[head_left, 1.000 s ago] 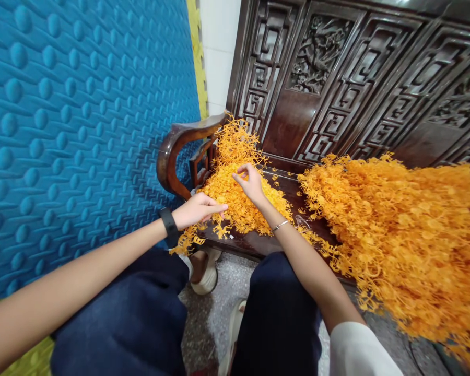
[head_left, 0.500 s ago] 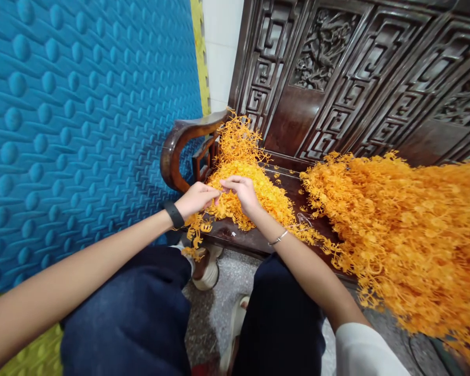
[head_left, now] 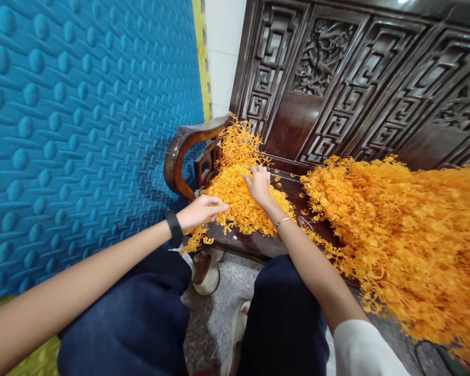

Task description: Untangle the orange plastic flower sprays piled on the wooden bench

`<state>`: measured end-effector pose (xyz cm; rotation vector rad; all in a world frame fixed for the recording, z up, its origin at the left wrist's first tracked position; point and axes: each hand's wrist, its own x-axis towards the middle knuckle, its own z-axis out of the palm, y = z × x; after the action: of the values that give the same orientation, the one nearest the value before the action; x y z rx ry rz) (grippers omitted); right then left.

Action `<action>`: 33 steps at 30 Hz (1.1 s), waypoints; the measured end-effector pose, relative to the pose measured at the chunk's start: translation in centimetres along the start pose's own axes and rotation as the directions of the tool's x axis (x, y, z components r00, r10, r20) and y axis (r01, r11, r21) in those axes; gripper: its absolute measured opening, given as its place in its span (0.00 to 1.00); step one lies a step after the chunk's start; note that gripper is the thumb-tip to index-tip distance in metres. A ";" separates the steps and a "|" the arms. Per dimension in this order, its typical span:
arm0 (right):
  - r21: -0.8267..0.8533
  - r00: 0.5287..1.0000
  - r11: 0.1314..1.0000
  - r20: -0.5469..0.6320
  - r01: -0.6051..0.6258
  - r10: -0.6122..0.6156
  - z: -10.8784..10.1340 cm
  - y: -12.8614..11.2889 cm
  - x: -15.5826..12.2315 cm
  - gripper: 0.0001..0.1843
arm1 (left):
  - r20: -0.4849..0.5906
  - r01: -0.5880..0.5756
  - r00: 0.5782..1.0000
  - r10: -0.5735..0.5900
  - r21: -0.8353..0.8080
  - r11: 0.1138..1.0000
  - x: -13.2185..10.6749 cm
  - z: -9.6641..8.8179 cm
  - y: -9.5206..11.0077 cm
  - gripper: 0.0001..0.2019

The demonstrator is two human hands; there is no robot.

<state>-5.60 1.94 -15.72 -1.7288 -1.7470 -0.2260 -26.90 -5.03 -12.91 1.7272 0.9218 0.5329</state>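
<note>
A loose heap of small orange plastic flower pieces [head_left: 238,209] lies on the dark wooden bench seat [head_left: 250,244]. My left hand [head_left: 207,210] is at the heap's near left edge, thumb and fingers pinched together. Below it hangs a short orange plastic strand [head_left: 196,241], which the hand appears to hold; the grip point itself is too small to make out. Over the upper right of the heap, my right hand [head_left: 260,185] reaches down with thumb and fingers apart, fingertips touching the pieces. Nothing shows in its grasp.
A large mass of orange plastic strands [head_left: 407,240] covers the bench on the right. More tangled strands [head_left: 241,143] lie by the curved wooden armrest [head_left: 176,162]. Behind rises the carved backrest [head_left: 297,115]. A blue foam mat [head_left: 82,130] stands along the left side.
My hands were together over the heap's middle and have come apart. The right hand has moved up and away onto the heap, its fingers spreading; the left has lowered slightly.
</note>
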 end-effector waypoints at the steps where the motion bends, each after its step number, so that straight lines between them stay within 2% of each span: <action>1: -0.012 1.000 1.000 -0.018 -0.001 0.001 0.0 0.1 0.1 0.11 | -0.022 0.000 1.000 0.000 -0.010 1.000 0.0 -0.1 0.0 0.14; 3: 0.004 0.999 1.000 -0.042 -0.021 0.021 -0.2 0.5 0.4 0.10 | -0.071 0.009 0.997 -0.011 -0.034 0.999 -0.1 -0.2 -0.2 0.13; 6: 0.052 0.999 0.998 0.020 -0.037 0.036 -0.3 0.9 0.7 0.07 | -0.112 0.005 0.994 -0.013 -0.067 0.998 -0.1 -0.4 -0.5 0.12; 10: 0.049 0.992 0.999 0.128 0.017 -0.023 -0.3 0.5 0.4 0.11 | -0.154 -0.057 0.987 0.048 -0.052 0.997 -0.2 -0.5 -0.5 0.12; 15: 0.174 0.991 0.982 0.095 0.072 -0.090 -1.7 -1.1 -0.1 0.14 | -0.221 -0.097 0.972 0.081 -0.064 0.993 -0.4 -0.7 0.3 0.12; 18: 0.273 0.974 0.953 0.140 0.133 -0.177 -3.0 -2.3 -0.4 0.15 | -0.265 -0.118 0.959 0.096 -0.069 0.991 -0.6 -0.8 0.5 0.12; 21: 0.182 0.953 0.962 0.185 0.204 -0.238 -3.5 -2.9 -0.9 0.17 | -0.266 -0.120 0.959 0.093 -0.085 0.989 -0.7 -0.8 0.6 0.12; 23: 0.087 0.937 0.977 0.279 0.192 -0.209 -3.1 -2.8 -1.4 0.21 | -0.265 -0.133 0.959 0.101 -0.104 0.986 -0.6 -0.7 0.8 0.13; 25: 0.018 0.889 0.988 0.434 0.156 -0.148 -2.2 -2.3 -1.9 0.26 | -0.263 -0.152 0.958 0.115 -0.124 0.981 -0.5 -0.6 1.0 0.13; 27: -0.048 0.852 0.992 0.517 0.119 -0.078 -1.1 -1.5 -2.1 0.29 | -0.255 -0.173 0.958 0.133 -0.144 0.974 -0.4 -0.5 1.4 0.13; 28: -0.078 0.861 0.992 0.507 0.099 -0.046 -0.7 -1.2 -2.2 0.32 | -0.250 -0.178 0.959 0.136 -0.155 0.972 -0.4 -0.5 1.6 0.14; 31: -0.122 0.931 0.992 0.360 -0.013 0.056 0.4 -0.4 -1.9 0.38 | -0.239 -0.171 0.963 0.126 -0.179 0.969 -0.5 -0.6 1.9 0.14; 33: -0.095 0.932 0.993 0.347 -0.074 0.103 0.9 -0.2 -1.7 0.39 | -0.243 -0.157 0.964 0.110 -0.184 0.970 -0.7 -0.7 2.0 0.14</action>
<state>-6.28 1.04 -17.25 -1.9982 -1.9240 0.0592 -27.15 -5.46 -10.77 1.5711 0.8820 0.9029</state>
